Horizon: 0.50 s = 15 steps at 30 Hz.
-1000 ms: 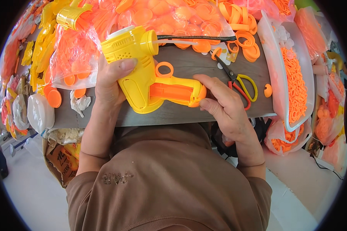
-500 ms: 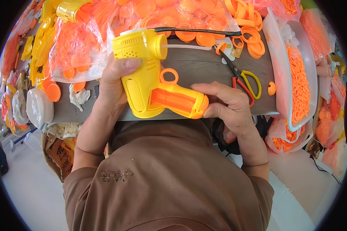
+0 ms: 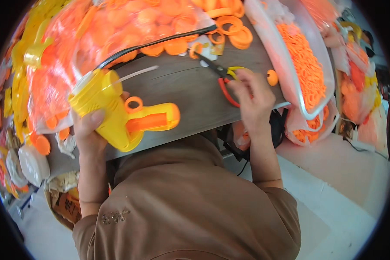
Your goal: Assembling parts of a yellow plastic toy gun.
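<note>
Scissors (image 3: 221,70) lie on the grey table (image 3: 186,93), our right hand (image 3: 256,96) at their handles, fingers half curled and blurred; we can't tell whether we grip them. Our left hand (image 3: 90,126) is wrapped round the body of the yellow toy gun (image 3: 112,119), up near the table's near edge, its handle jutting right, unsupported. Main risk, we judge: a one-handed hold, so a slack grip or a knock could tip or drop the toy gun. White strip (image 3: 138,73) sticks out at its round front end; a snag could bend it. Hasty reach for the scissors could nick our fingers or knock the small orange piece (image 3: 272,77) nearby. Versus earlier frames: our right hand is off the handle's end and at the scissors; left keeps its hold; view is swung, toy gun further left in it.
</note>
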Tool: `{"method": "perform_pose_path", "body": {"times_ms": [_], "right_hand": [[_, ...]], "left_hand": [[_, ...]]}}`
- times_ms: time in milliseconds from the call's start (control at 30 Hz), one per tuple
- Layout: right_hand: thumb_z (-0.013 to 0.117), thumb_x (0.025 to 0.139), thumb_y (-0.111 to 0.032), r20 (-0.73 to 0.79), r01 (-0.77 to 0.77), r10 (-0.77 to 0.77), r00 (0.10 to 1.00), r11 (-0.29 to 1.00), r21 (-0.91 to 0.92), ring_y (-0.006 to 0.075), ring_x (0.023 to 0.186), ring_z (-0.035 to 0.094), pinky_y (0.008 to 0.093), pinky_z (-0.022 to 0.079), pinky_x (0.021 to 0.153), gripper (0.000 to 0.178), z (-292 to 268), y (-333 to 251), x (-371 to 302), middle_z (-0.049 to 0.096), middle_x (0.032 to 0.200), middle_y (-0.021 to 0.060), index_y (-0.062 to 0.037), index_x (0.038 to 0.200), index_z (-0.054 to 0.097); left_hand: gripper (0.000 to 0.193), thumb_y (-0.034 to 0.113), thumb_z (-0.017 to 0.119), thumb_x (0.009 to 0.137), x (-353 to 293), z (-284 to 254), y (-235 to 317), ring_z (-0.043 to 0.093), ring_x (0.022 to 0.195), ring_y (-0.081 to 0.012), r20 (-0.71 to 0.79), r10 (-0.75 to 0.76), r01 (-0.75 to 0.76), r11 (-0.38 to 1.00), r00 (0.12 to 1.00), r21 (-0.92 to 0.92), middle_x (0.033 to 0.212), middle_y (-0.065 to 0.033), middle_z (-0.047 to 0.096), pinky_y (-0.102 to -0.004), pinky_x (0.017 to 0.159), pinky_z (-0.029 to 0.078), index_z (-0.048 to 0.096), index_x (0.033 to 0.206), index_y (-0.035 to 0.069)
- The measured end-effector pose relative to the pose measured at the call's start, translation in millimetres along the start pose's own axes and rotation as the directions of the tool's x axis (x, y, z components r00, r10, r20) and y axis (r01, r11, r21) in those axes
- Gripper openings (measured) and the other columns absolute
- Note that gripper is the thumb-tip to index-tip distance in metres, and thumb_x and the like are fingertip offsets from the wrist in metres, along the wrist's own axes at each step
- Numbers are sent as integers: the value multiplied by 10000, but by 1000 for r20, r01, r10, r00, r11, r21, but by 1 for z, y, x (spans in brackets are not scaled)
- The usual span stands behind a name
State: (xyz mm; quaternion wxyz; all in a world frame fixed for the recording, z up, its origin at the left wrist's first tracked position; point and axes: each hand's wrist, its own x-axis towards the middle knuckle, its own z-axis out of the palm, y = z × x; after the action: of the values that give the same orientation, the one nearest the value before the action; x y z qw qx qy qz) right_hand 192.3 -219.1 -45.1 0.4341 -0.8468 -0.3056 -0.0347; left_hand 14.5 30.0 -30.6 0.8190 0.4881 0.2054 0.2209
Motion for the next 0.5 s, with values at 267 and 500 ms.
{"method": "perform_pose_path", "body": {"times_ms": [267,500], "right_hand": [[626,829,-65,-175,-84,-27,984,798,-597,325,876,585,392,480,753,303,-40,67,-6,577,1029,178,22,1112,560],[572,843,-14,-49,61,-87,995,918,-391,337,966,576,390,474,820,240,-15,54,21,572,1061,187,46,1076,581]], "left_hand": [[698,261,686,682,5,12,-13,639,859,-307,134,-27,18,998,991,65,1040,-219,596,-390,737,552,431,1250,-54],[678,175,674,589,8,23,-15,649,816,-274,87,-125,124,992,988,16,992,-184,616,-378,741,546,459,1187,-62]]}}
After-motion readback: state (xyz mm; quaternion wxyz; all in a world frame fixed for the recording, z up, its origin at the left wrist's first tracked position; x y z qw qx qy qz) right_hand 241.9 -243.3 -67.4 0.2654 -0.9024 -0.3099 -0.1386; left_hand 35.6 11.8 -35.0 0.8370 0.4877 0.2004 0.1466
